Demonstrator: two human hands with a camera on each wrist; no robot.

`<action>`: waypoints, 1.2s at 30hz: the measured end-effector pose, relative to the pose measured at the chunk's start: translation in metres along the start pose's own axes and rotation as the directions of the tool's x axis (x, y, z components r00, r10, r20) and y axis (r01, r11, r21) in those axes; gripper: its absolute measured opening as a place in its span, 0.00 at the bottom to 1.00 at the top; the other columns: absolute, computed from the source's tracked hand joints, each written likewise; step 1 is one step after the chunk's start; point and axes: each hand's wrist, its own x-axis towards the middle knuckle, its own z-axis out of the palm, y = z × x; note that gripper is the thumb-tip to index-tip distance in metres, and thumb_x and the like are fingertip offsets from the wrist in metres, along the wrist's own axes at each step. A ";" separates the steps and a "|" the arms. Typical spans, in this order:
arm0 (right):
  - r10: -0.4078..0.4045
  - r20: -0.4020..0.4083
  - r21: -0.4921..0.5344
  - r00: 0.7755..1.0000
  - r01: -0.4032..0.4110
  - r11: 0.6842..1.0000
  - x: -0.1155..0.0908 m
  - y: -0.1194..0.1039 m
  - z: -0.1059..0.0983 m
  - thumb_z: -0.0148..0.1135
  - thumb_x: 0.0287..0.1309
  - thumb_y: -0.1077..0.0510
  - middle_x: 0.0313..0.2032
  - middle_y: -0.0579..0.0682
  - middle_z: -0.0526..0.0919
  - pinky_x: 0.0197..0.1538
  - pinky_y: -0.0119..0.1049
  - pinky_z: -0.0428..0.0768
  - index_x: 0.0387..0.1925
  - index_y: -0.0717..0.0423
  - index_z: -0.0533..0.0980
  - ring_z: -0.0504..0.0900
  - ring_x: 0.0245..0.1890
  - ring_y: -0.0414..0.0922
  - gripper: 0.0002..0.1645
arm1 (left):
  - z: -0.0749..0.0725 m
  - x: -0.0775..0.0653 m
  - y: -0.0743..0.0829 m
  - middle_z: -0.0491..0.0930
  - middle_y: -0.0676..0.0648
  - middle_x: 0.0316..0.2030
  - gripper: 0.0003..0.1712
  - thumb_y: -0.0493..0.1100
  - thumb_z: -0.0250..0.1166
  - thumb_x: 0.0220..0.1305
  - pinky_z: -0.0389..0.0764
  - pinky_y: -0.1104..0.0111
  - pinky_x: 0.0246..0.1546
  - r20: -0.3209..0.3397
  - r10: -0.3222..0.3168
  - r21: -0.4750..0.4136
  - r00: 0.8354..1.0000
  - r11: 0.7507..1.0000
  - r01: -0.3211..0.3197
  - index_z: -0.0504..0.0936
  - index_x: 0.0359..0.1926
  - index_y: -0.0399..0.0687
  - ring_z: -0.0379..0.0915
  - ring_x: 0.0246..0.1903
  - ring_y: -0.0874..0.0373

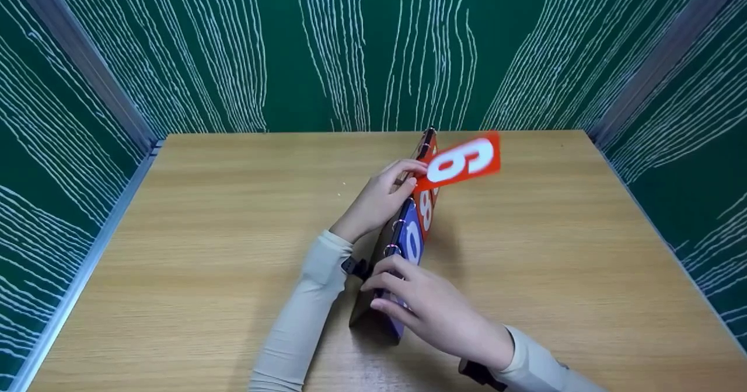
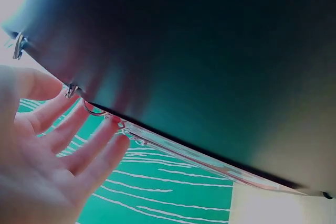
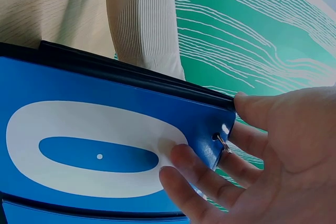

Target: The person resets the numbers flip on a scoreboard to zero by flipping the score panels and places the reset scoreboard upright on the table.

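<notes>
A tabletop flip scoreboard (image 1: 382,246) stands tent-like, with red and blue number cards on rings along its top edge. A red card with a white digit (image 1: 464,161), a 6 or 9, sticks out to the right from the far half. At its ringed end is my left hand (image 1: 385,196); the left wrist view shows those fingers (image 2: 97,150) nearly straight along the rings. My right hand (image 1: 437,310) grips the near end of the scoreboard. In the right wrist view its thumb is at the corner and its fingertips lie over a blue 0 card (image 3: 94,103).
The scoreboard stands on a wooden table (image 1: 233,205). Green walls (image 1: 385,48) with white wavy lines rise behind it and at both sides. Beside the board's dark back lies the left forearm (image 1: 309,310).
</notes>
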 end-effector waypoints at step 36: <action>-0.004 0.012 0.042 1.000 0.004 0.999 -0.001 0.000 -0.001 0.57 0.73 0.50 0.53 0.39 0.76 0.54 0.35 0.82 0.54 0.43 0.80 0.79 0.53 0.35 0.13 | -0.017 0.000 -0.004 0.73 0.54 0.66 0.16 0.50 0.51 0.80 0.79 0.60 0.57 -0.051 0.014 0.029 0.999 1.000 -0.012 0.79 0.60 0.56 0.72 0.61 0.58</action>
